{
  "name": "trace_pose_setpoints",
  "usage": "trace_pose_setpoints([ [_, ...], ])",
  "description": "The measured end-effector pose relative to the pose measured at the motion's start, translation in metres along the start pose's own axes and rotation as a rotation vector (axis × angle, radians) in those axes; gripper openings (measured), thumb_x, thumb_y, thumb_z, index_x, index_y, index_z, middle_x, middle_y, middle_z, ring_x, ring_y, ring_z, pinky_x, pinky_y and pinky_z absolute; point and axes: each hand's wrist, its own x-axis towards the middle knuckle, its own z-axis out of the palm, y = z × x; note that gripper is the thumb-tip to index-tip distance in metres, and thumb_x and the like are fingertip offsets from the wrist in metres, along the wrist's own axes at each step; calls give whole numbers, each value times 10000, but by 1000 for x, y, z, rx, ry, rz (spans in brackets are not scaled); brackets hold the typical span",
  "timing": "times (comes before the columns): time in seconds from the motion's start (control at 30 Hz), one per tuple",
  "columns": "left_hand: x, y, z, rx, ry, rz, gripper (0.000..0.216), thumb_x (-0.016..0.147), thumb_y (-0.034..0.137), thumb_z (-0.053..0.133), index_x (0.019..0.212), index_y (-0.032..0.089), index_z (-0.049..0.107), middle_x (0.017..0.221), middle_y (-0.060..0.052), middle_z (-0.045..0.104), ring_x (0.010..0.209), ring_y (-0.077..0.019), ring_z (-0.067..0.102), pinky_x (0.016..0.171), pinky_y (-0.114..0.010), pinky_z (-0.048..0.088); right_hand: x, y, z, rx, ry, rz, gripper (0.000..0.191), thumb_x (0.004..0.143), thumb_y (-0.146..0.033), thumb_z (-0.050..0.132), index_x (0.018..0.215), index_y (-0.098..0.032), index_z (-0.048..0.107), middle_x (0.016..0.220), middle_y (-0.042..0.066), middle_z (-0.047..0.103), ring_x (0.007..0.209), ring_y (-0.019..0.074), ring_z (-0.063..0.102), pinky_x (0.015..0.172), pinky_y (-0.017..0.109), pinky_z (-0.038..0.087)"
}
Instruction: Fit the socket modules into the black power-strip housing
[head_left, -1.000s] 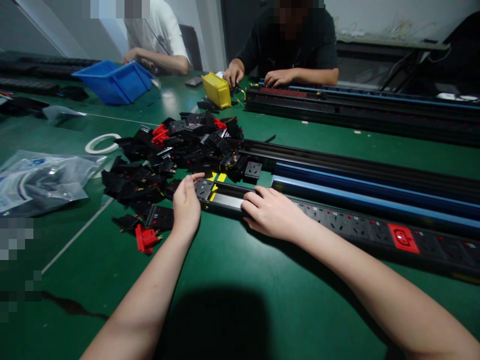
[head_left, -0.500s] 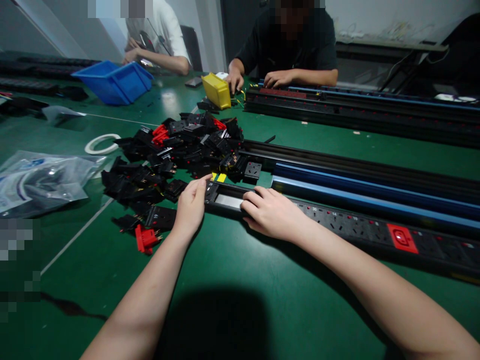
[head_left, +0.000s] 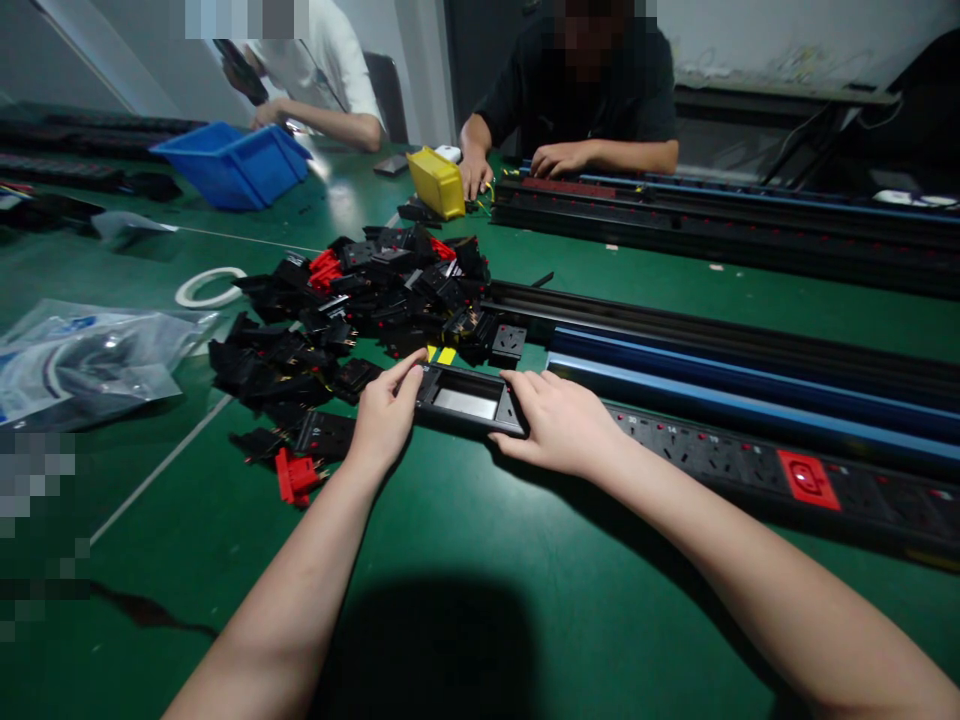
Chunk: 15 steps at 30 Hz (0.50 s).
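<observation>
Power strip (head_left: 675, 450) is laid lengthwise on the green counter (head_left: 480, 560); its open end frame is gripped between left hand (head_left: 384, 418) and right hand (head_left: 559, 425), apparently pinched. Loose socket modules (head_left: 360, 300) are piled just beyond.

near side: bare green tabletop (head_left: 480, 560), free to pass
left: heap of black socket modules (head_left: 352, 300) blocks
beyond: stacked rails (head_left: 750, 350) bar the way
</observation>
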Motion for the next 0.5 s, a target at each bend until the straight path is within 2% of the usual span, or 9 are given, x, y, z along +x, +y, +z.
trace_pose_setpoints([
  [0.5, -3, 6, -3, 17, -29, -6, 536, 911, 528, 587, 1307, 186, 698, 1254, -90, 732, 1133, -294, 686, 1019, -395, 503, 0, -1, -2, -8, -8, -2, 687, 903, -537, 601, 1398, -72, 496, 1235, 192, 683, 1059, 330, 653, 892, 424, 515],
])
